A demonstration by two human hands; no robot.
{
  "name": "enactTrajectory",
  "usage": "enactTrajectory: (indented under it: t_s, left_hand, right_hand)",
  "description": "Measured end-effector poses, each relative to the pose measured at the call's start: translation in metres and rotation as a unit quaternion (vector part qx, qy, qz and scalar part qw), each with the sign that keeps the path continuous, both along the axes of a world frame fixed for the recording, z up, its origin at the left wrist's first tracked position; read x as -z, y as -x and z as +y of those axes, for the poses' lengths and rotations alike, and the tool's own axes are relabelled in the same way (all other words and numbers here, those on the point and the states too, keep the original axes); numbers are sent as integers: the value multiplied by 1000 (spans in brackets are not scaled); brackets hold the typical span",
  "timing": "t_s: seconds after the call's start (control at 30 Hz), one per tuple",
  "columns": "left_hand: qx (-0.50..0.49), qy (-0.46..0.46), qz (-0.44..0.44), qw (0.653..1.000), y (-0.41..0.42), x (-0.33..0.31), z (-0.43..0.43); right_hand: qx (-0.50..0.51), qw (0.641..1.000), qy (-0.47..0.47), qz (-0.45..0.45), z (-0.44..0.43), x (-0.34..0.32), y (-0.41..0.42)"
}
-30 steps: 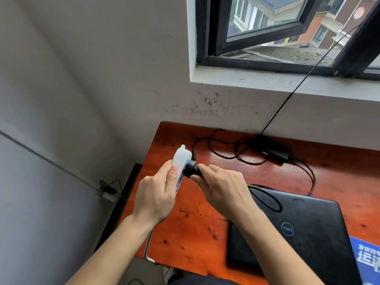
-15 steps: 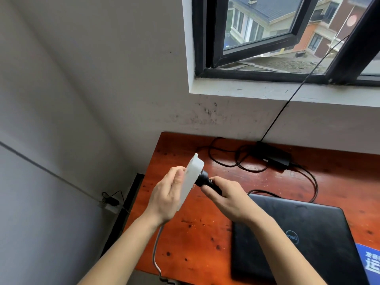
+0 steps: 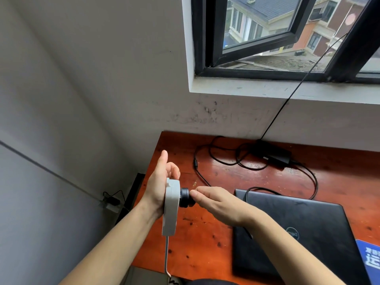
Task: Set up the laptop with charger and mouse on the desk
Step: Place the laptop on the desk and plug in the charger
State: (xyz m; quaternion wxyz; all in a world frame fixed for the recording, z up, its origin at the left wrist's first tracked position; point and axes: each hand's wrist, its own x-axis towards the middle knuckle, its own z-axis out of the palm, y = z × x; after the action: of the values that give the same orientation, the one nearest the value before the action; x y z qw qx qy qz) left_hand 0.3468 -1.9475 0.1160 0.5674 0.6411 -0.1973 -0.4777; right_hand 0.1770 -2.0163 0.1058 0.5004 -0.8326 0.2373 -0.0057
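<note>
My left hand [image 3: 159,186] holds a white power strip [image 3: 171,208] upright over the desk's left edge, its grey cord hanging down. My right hand [image 3: 218,202] pinches the black charger plug [image 3: 185,197], which sits pressed against the strip's face. The plug's black cable runs back across the desk to the charger brick [image 3: 273,155] near the wall. A closed black laptop [image 3: 298,227] lies flat on the red-brown wooden desk [image 3: 205,239], under my right forearm. No mouse is visible.
A blue printed item [image 3: 370,258] lies at the laptop's right edge. A thin black wire [image 3: 287,99] climbs from the brick over the window sill. A small wall socket with a black plug [image 3: 111,202] sits low on the left wall.
The view shifted down. My left hand turned the power strip more upright and lowered it. My right hand pushed the plug in against the strip's face and now holds it only by the fingertips.
</note>
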Motion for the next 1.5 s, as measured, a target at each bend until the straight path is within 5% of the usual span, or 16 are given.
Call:
enactTrajectory:
  t_s: [0.17, 0.53, 0.7, 0.9, 1.07, 1.17, 1.27, 1.43, 1.5]
  left_hand:
    - [13, -3, -8, 1000, -3, -9, 5]
    - [74, 25, 13, 997, -9, -29, 1]
    - [69, -4, 6, 998, -13, -23, -9]
    - [-82, -34, -16, 996, -27, 25, -22]
    - [96, -67, -55, 992, -19, 82, 13]
    - [101, -126, -60, 985, -8, 103, 23]
    - [49, -186, -44, 980, -5, 117, 28]
    - [-30, -208, 24, 977, -15, 134, 36]
    - [-39, -213, 24, 976, -19, 139, 38]
  right_hand:
    - [-50, 977, 205, -26, 20, -4, 0]
    - [-18, 956, 274, -102, 17, -18, -9]
    - [16, 980, 167, -109, 11, -6, -12]
    - [87, 994, 9, -66, -12, 24, -32]
    - [192, 969, -140, -72, -33, 57, -33]
    - [196, 965, -171, -25, -48, 75, -28]
    - [235, 967, -76, 67, -68, 105, -9]
    - [366, 854, -4, 370, -61, 166, 51]
    - [316, 850, -26, 421, -47, 177, 67]
